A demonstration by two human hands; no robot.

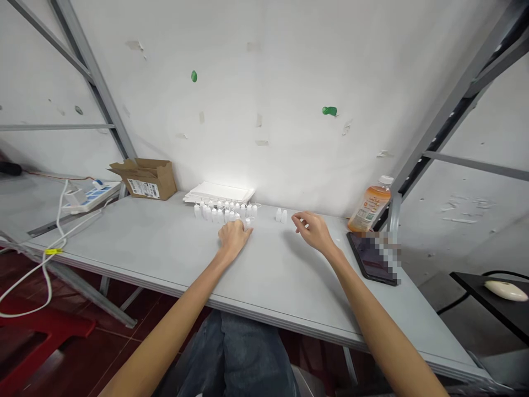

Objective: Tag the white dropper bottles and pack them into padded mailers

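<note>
Hands [233, 237] near small white bottles [220, 215]: upright (long axes vertical), tips up.

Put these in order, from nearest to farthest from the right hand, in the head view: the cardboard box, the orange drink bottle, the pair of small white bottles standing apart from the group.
From the right hand:
1. Pair of small white bottles: just to its left.
2. Orange drink bottle: to its right.
3. Cardboard box: far to the left.
</note>
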